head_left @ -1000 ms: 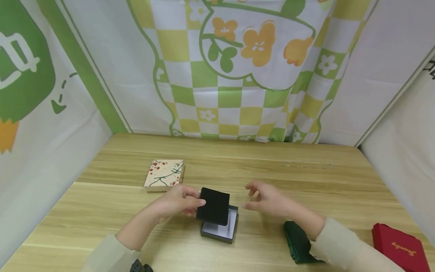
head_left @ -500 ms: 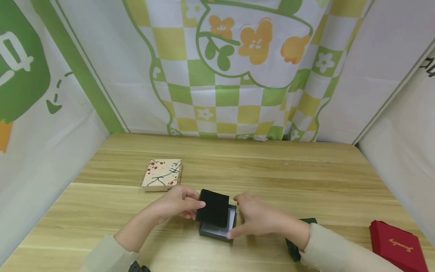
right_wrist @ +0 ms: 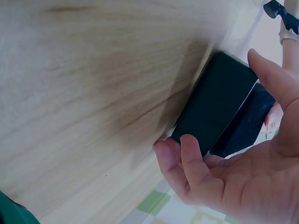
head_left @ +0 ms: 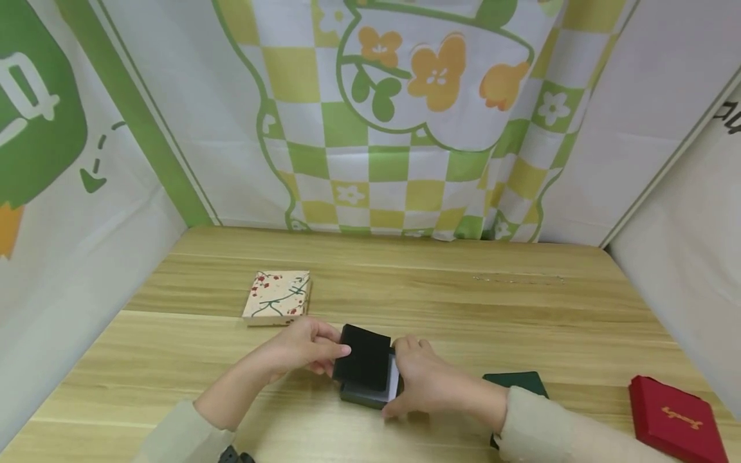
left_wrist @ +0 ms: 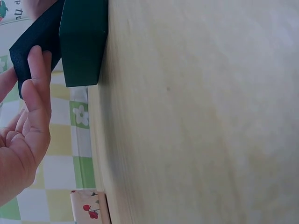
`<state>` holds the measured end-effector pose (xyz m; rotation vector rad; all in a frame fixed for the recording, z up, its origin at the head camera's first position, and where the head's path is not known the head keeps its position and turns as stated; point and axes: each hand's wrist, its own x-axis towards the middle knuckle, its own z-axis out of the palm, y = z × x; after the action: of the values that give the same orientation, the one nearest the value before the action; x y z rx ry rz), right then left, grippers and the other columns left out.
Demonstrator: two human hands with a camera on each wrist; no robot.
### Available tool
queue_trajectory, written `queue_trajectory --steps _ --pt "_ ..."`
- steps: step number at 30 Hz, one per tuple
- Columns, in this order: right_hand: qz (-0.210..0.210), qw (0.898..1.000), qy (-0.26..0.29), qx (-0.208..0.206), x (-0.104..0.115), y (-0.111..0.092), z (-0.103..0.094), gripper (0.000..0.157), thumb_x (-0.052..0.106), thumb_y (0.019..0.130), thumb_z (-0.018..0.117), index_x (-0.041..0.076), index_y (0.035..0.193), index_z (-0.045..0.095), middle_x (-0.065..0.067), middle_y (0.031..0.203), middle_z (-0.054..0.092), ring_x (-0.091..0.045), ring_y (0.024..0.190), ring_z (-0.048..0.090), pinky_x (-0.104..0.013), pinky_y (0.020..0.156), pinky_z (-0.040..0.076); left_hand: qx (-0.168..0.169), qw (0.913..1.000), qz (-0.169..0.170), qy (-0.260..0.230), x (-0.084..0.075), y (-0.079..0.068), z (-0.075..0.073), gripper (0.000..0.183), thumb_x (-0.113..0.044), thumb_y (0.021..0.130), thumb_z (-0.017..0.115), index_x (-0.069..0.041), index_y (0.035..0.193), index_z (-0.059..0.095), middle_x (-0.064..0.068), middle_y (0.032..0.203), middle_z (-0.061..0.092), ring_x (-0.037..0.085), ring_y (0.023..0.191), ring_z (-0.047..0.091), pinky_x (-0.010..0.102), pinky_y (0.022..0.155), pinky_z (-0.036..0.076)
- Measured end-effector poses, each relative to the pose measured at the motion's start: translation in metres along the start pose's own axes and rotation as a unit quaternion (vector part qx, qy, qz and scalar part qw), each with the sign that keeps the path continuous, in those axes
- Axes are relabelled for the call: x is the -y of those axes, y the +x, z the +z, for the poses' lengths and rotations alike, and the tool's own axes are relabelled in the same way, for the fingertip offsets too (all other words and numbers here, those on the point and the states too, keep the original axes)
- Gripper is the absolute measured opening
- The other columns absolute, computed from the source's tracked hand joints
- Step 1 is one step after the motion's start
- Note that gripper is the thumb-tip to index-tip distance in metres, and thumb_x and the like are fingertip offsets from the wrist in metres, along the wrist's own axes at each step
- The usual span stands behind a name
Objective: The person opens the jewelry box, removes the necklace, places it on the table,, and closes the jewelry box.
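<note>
A black square pad [head_left: 363, 357] is tilted above a small dark green box base [head_left: 361, 395] with a pale inside. My left hand [head_left: 301, 347] pinches the pad at its left edge between thumb and fingers. My right hand [head_left: 428, 376] grips the right part of the box base, thumb at the near side and fingers at the far side. The right wrist view shows thumb and fingertips spanning one wall of the box [right_wrist: 217, 98], the pad [right_wrist: 245, 121] behind it. Part of the box's inside is hidden under the pad.
A cream box with red blossoms [head_left: 278, 296] stands at the back left. A thin chain [head_left: 518, 279] lies at the back right. Partly behind my right forearm is a dark green box part [head_left: 523, 381]. A red box with gold lettering [head_left: 677, 418] sits at far right.
My right hand has come left and down from beside the box and now grips the base. My left hand holds the pad almost as before.
</note>
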<state>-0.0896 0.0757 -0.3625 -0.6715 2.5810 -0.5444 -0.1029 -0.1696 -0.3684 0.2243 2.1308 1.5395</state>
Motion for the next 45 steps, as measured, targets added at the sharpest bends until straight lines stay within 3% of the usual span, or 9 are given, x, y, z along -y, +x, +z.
queue_trajectory --steps 10,15,20,25,33,41,45 --pt "-0.004 0.998 0.044 -0.053 -0.007 0.000 -0.009 0.096 0.029 0.069 0.091 -0.008 0.140 0.038 -0.023 0.138 0.046 -0.039 0.128 0.044 -0.053 0.105 0.043 -0.027 0.9995 0.007 0.013 -0.009 0.002 0.002 0.020 -0.019 0.090 0.071 -0.001 0.084 0.064 -0.004 0.061 0.062 0.013 0.059 0.064 0.023 0.056 0.046" --pt "0.001 0.996 0.058 -0.070 -0.008 0.001 -0.014 0.097 0.028 0.071 0.090 -0.007 0.144 0.035 -0.023 0.142 0.044 -0.038 0.133 0.043 -0.055 0.107 0.041 -0.033 0.9988 0.023 0.028 -0.017 0.005 0.002 0.020 -0.018 0.091 0.071 0.001 0.086 0.066 -0.001 0.062 0.066 0.015 0.058 0.065 0.023 0.054 0.044" --pt "0.007 0.994 0.064 -0.084 -0.009 0.003 -0.015 0.097 0.028 0.072 0.090 -0.005 0.144 0.035 -0.022 0.143 0.044 -0.037 0.132 0.046 -0.053 0.106 0.043 -0.050 0.9941 0.038 0.088 -0.027 0.005 0.003 0.019 -0.017 0.090 0.072 0.000 0.084 0.067 0.004 0.063 0.069 0.020 0.058 0.067 0.028 0.055 0.048" --pt "-0.006 0.993 0.062 -0.099 -0.008 0.005 -0.014 0.095 0.026 0.070 0.091 -0.007 0.142 0.038 -0.021 0.139 0.047 -0.034 0.125 0.051 -0.050 0.102 0.046 -0.055 0.9873 0.051 0.140 -0.038 0.007 0.005 0.016 -0.015 0.090 0.071 0.001 0.090 0.071 0.007 0.068 0.072 0.016 0.056 0.067 0.029 0.055 0.047" --pt "-0.036 0.991 0.056 -0.112 -0.007 0.007 -0.013 0.093 0.025 0.069 0.091 -0.007 0.139 0.039 -0.019 0.131 0.051 -0.027 0.109 0.055 -0.045 0.094 0.050 -0.054 0.9858 0.032 0.156 -0.048 0.007 0.009 0.014 -0.011 0.090 0.071 0.002 0.095 0.072 0.007 0.074 0.075 0.015 0.059 0.067 0.027 0.068 0.050" --pt "-0.045 0.992 0.070 -0.098 -0.006 0.008 -0.014 0.095 0.026 0.072 0.090 -0.008 0.142 0.036 -0.018 0.133 0.049 -0.027 0.111 0.056 -0.046 0.094 0.051 -0.049 0.9851 0.040 0.160 -0.049 0.007 0.009 0.014 -0.011 0.090 0.071 0.003 0.094 0.072 0.008 0.071 0.073 0.015 0.056 0.067 0.026 0.056 0.045" --pt "-0.050 0.992 0.063 -0.096 -0.005 0.009 -0.014 0.094 0.027 0.073 0.089 -0.007 0.142 0.036 -0.018 0.132 0.048 -0.028 0.112 0.056 -0.045 0.094 0.051 -0.052 0.9850 0.034 0.161 -0.049 0.007 0.009 0.015 -0.012 0.089 0.071 0.003 0.095 0.071 0.008 0.073 0.074 0.014 0.057 0.067 0.025 0.057 0.047"
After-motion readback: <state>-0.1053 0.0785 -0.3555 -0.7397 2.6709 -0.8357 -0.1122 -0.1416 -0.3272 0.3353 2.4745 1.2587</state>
